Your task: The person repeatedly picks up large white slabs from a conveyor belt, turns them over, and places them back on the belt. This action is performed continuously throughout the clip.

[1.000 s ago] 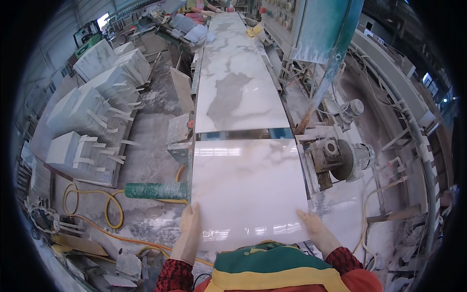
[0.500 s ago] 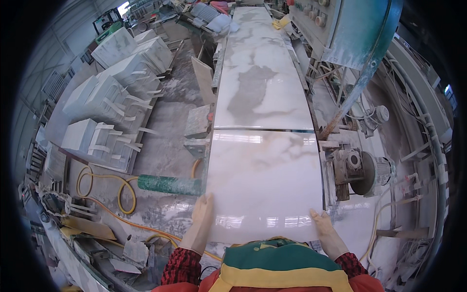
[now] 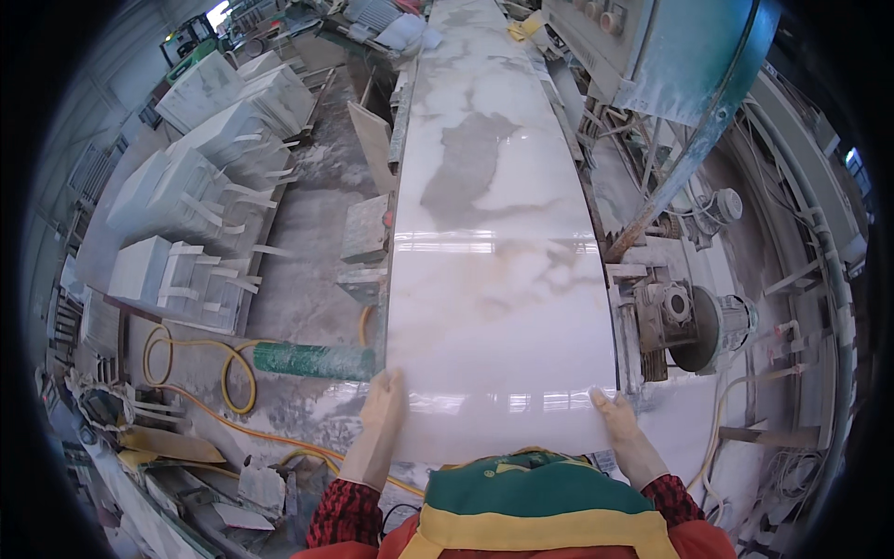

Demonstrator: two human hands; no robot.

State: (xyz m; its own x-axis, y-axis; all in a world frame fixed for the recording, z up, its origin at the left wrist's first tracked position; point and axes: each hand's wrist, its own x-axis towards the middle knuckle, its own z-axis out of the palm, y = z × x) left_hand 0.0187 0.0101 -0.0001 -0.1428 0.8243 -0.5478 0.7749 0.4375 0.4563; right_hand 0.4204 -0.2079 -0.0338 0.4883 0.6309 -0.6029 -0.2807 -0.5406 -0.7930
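A polished white marble slab [image 3: 494, 345] with faint tan veining lies flat in front of me. My left hand [image 3: 386, 396] grips its left edge near the close end. On the opposite edge my right hand [image 3: 611, 410] holds on, thumb over the top and fingers partly hidden by the rim. Beyond lies a second marble slab [image 3: 549, 177] with grey patches, in line with the first. The two slabs' ends meet, or nearly so, at a faint seam. Light reflections cross the near slab's surface.
A green cylinder [image 3: 312, 361] juts out left of the slab, by a looped yellow hose [image 3: 225, 382]. At right stand a motor unit [image 3: 666, 317] and a slanting metal post [image 3: 675, 177] under a blue-green machine housing [image 3: 694, 84]. Strapped white stone blocks [image 3: 200, 279] stand at left.
The dark gap between the two slabs has closed to a faint seam, with the near slab up against the far one. Both hands keep their hold; the view has shifted slightly.
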